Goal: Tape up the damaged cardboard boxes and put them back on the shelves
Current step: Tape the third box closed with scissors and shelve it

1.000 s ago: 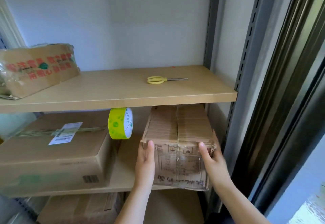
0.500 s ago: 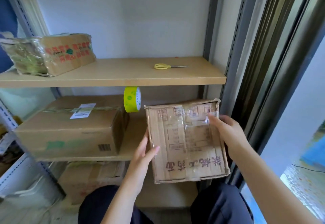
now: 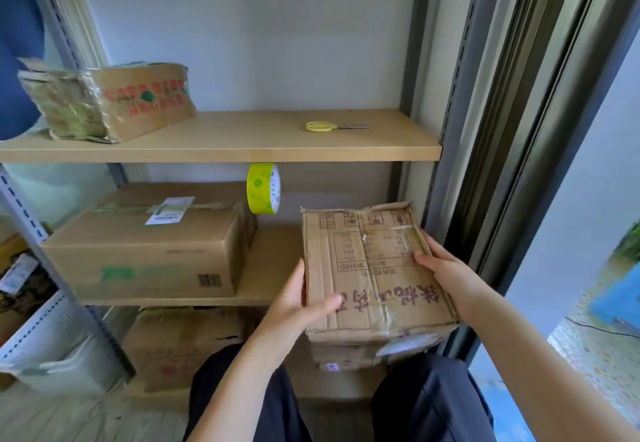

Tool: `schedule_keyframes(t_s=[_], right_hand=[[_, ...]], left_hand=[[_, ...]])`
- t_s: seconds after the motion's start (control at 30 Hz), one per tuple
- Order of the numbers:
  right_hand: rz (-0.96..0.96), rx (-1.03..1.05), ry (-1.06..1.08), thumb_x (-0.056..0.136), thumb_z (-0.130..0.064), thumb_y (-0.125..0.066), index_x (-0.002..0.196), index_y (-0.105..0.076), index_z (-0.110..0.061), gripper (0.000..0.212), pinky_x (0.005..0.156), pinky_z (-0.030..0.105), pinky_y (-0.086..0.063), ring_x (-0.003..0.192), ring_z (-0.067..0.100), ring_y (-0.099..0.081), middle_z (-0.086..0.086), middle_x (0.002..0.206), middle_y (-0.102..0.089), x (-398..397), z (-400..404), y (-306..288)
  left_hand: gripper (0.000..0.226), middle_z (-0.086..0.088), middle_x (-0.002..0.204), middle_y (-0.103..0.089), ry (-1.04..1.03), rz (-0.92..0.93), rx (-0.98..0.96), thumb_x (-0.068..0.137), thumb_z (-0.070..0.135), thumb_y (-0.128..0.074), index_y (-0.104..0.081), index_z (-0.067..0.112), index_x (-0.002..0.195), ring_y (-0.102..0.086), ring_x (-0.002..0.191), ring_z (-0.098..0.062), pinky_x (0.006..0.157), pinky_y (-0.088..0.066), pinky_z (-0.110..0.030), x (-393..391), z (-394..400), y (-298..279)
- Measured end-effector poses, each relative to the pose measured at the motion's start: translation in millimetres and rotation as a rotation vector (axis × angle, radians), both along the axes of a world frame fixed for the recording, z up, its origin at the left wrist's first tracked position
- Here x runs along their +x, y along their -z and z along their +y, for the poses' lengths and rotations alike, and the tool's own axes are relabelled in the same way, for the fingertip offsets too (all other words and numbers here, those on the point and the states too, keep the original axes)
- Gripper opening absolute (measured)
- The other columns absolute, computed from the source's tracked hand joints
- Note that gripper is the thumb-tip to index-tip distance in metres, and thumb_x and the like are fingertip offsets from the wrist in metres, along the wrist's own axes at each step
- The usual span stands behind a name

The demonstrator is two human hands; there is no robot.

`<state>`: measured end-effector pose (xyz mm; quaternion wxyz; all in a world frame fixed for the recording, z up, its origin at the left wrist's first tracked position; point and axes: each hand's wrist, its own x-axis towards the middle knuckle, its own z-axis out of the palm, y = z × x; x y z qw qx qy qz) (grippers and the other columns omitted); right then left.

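Note:
A worn brown cardboard box with red lettering and a torn top edge is held in front of the middle shelf, above my knees. My left hand grips its left side with the thumb across the face. My right hand grips its right edge. A yellow-green roll of tape stands on edge on the middle shelf. Yellow-handled scissors lie on the top shelf.
A tape-wrapped box with red print sits at the top shelf's left. A large box with a white label fills the middle shelf's left. Another box stands below. A grey upright and a dark door frame lie to the right.
The box has come off the middle shelf into both hands and been turned face-up toward me; the view has pulled back and down, and my knees now show.

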<state>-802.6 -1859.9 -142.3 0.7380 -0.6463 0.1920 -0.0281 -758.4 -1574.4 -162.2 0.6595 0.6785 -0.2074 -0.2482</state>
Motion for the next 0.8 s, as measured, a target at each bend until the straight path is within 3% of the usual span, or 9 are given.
schedule_keyframes(t_s=[0.1,0.2,0.3,0.37,0.4,0.47,0.63,0.73,0.8], right_hand=[[0.085,-0.059,0.043,0.100,-0.017,-0.053,0.139,-0.046,-0.049,0.051,0.084,0.054,-0.057,0.093,0.030,-0.073,0.005,0.102,-0.076,22.1,-7.7,4.7],[0.128,-0.119,0.083,0.098,-0.019,-0.058,0.136,-0.051,-0.046,0.048,0.088,0.055,-0.056,0.093,0.032,-0.072,0.007,0.097,-0.077,41.2,-12.0,-5.4],[0.171,-0.130,0.085,0.095,-0.025,-0.063,0.136,-0.053,-0.036,0.043,0.087,0.052,-0.057,0.092,0.032,-0.072,0.010,0.098,-0.076,58.4,-17.8,-19.9],[0.212,-0.089,0.016,0.091,-0.043,-0.066,0.129,-0.060,-0.024,0.043,0.081,0.046,-0.059,0.089,0.031,-0.074,0.012,0.096,-0.076,57.7,-17.3,-27.8],[0.205,-0.053,-0.032,0.086,-0.057,-0.066,0.124,-0.063,-0.019,0.054,0.081,0.044,-0.059,0.093,0.031,-0.073,0.013,0.101,-0.076,53.6,-17.9,-25.7],[0.086,0.078,-0.042,0.076,-0.079,-0.057,0.119,-0.069,-0.017,0.076,0.088,0.046,-0.056,0.106,0.032,-0.069,0.014,0.113,-0.072,42.4,-18.0,-7.4],[-0.094,0.175,0.108,0.074,-0.088,-0.038,0.112,-0.072,-0.041,0.069,0.082,0.028,-0.055,0.107,0.009,-0.068,-0.005,0.125,-0.068,-2.3,25.4,55.1],[-0.137,-0.162,0.036,0.072,-0.082,-0.058,0.123,-0.059,-0.049,0.061,0.095,0.035,-0.052,0.110,0.005,-0.066,-0.017,0.120,-0.069,-10.1,42.7,47.0],[-0.114,-0.405,0.101,0.065,-0.075,-0.070,0.119,-0.060,-0.042,0.063,0.090,0.032,-0.054,0.098,0.001,-0.068,-0.020,0.108,-0.072,-2.9,38.4,31.8]], left_hand=[[0.153,0.027,0.155,-0.028,0.214,-0.056,0.392,0.057,0.062,-0.088,0.039,0.046,0.141,-0.032,0.138,0.003,0.113,-0.027,-0.024,9.9,3.1,4.7],[0.155,0.018,0.164,0.011,0.170,-0.287,0.577,0.051,0.071,-0.085,0.050,0.053,0.127,-0.013,0.149,-0.005,0.118,-0.024,-0.028,18.7,2.2,9.0],[0.144,0.027,0.159,-0.017,-0.028,-0.372,0.409,0.062,0.058,-0.086,0.034,0.053,0.141,-0.030,0.140,0.004,0.113,-0.030,-0.024,25.6,-6.1,25.3],[0.119,0.031,0.136,-0.054,-0.149,-0.240,0.220,0.066,0.053,-0.087,-0.010,0.039,0.157,-0.051,0.125,0.005,0.103,-0.044,-0.022,28.3,-14.4,41.2],[0.101,0.027,0.124,-0.064,-0.212,-0.183,0.142,0.064,0.056,-0.086,-0.035,0.035,0.149,-0.059,0.119,0.000,0.094,-0.051,-0.020,30.0,-18.9,48.9],[0.082,0.019,0.110,-0.072,-0.334,-0.100,0.037,0.057,0.069,-0.083,-0.058,0.035,0.127,-0.067,0.108,-0.007,0.079,-0.054,-0.016,33.0,-27.2,53.9],[0.076,0.013,0.091,-0.077,-0.490,-0.056,-0.012,0.053,0.081,-0.073,-0.069,0.025,0.104,-0.073,0.085,-0.006,0.065,-0.055,-0.018,44.4,-39.9,41.5],[0.068,0.008,0.089,-0.076,-0.586,-0.083,0.090,0.063,0.081,-0.063,-0.069,0.023,0.098,-0.072,0.086,-0.013,0.075,-0.057,-0.031,47.9,-40.5,24.7],[0.066,0.008,0.083,-0.073,-0.644,-0.216,0.266,0.069,0.086,-0.052,-0.067,0.024,0.088,-0.069,0.081,-0.013,0.074,-0.057,-0.036,47.6,-34.9,10.0]])
